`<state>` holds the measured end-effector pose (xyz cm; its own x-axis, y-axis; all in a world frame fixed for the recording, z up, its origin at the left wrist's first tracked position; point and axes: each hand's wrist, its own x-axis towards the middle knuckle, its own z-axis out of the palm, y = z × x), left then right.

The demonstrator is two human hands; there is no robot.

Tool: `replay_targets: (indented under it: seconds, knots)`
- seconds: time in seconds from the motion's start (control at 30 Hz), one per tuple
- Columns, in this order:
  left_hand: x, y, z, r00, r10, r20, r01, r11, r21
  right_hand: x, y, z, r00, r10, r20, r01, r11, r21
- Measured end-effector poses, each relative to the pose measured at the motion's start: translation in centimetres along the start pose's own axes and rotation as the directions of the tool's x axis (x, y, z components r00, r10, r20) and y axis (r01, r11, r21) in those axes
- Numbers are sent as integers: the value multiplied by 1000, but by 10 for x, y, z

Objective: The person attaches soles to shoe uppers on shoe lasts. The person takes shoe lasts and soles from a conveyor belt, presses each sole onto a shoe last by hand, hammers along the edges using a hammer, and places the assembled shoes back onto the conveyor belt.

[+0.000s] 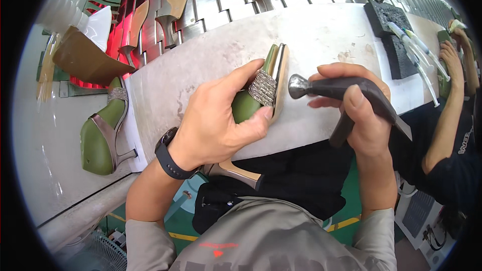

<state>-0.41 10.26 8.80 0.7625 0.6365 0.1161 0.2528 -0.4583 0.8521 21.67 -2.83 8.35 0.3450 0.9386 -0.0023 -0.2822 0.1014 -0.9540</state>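
Observation:
My left hand [218, 113], with a dark watch on its wrist, is closed round a high-heeled shoe [262, 88] with a glittery strap over a green form. The shoe lies on its side above the pale worktop; its tan sole edge faces right and its heel [241, 174] shows below my wrist. In my right hand [369, 105] is a dark shoemaker's hammer [341, 88], its round metal face turned toward the sole with a small gap between. Part of its handle is hidden by my fingers. A second green-and-bronze heeled shoe [103, 135] rests at the left.
Behind the worktop [321, 35] runs a slatted metal conveyor [216, 0] carrying several heeled shoes, soles up. Dark foam blocks [396, 45] and liquid-filled syringes [414, 45] lie at the right. Beyond them a co-worker's arms [449, 105] reach in. A brown curved piece [83, 57] stands far left.

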Motion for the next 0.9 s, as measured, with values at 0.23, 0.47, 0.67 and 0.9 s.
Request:
replay_targets:
  seconds: [0.23, 0.47, 0.67, 0.9]
  knots:
    - [0, 5, -4, 997, -73, 7, 72, 995, 70, -4, -7, -2, 996, -72, 58, 61, 983, 171]
    - [6, 3, -7, 994, -98, 50, 87, 977, 195, -27, -20, -3, 995, 20, 93, 16, 930, -367]
    - [6, 4, -8, 990, -100, 96, 74, 967, 245, -21, -44, 5, 996, -83, 41, 92, 851, -516]
    - [5, 0, -10, 993, -77, 88, 57, 976, 212, 19, -27, 25, 973, 32, 228, 99, 836, -540]
